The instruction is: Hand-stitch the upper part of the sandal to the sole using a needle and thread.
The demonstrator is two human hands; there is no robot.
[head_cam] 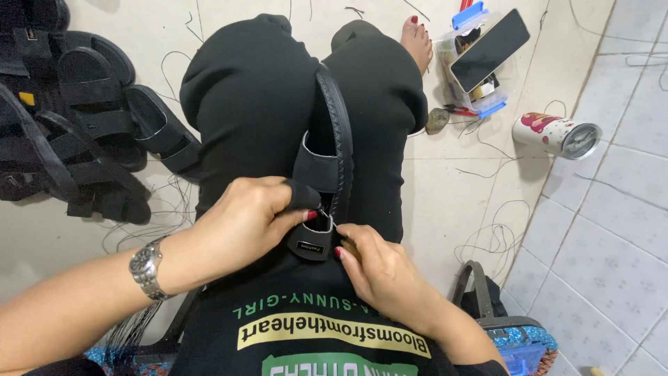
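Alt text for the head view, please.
Seen from above, a seated person's left hand grips a black sandal on their lap while the right hand works at its strap. More black sandals lie on the floor.

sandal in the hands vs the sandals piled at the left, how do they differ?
The black strapped sandal on the lap stands on edge, gripped by the left hand and touched by the right hand; the pile of black sandals on the floor lies loose, untouched. The lap one is single, the pile holds several. Both look the same black style.
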